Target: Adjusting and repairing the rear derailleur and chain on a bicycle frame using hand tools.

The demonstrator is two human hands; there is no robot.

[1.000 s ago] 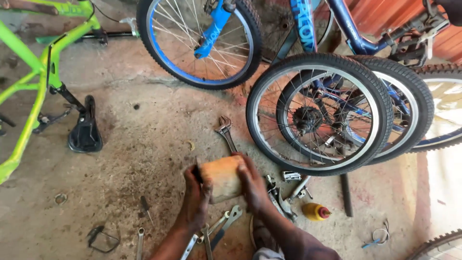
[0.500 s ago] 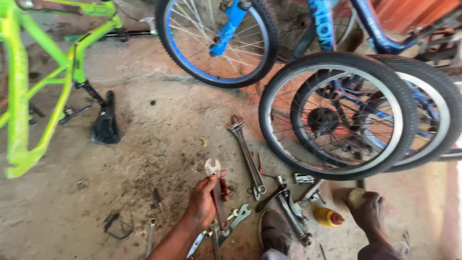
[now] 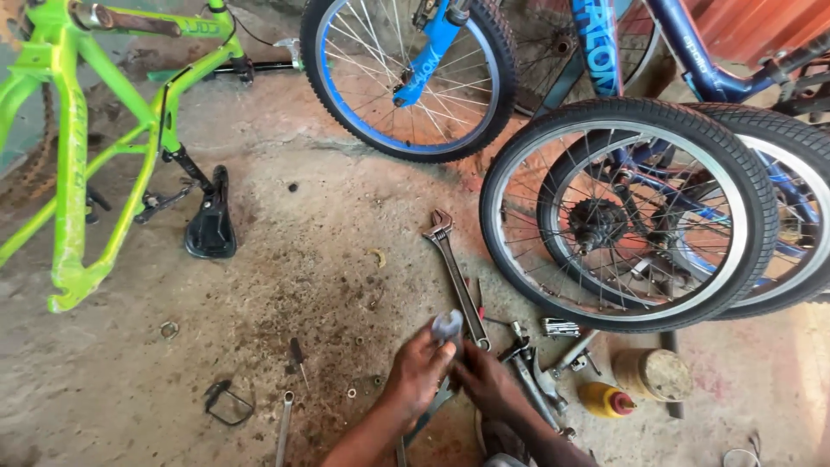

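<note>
Presently, head view, single entry, floor of a bicycle repair area.

Item, left hand (image 3: 418,370): lower centre of the frame, fingers closed on a small grey metal part (image 3: 447,326) raised at the fingertips; the part was blurred and its kind could not be told.

Item, right hand (image 3: 481,377): just beside the left, fingers curled and touching it below the part; whether it gripped anything of its own could not be told.

Change noted: half a second earlier the right hand lay well off at the lower right by the tan round container (image 3: 653,374), and the left held an adjustable spanner alone. A second earlier both hands clasped that container. By this moment the container stood on the floor and both hands had met over the small part, so work appeared to have passed from container to part.

Item, long pipe wrench (image 3: 452,270): centre, lying on the concrete, just above the hands.

Item, yellow squeeze bottle (image 3: 604,399): lower right, on its side, near the container.

Item, loose spanners and fittings (image 3: 536,372): right of the hands.

Item, green bicycle frame (image 3: 73,173): upper left, inverted, black saddle (image 3: 210,223) on the floor.

Item, black-tyred wheel (image 3: 624,213): right, upright, blue bicycles behind.
</note>
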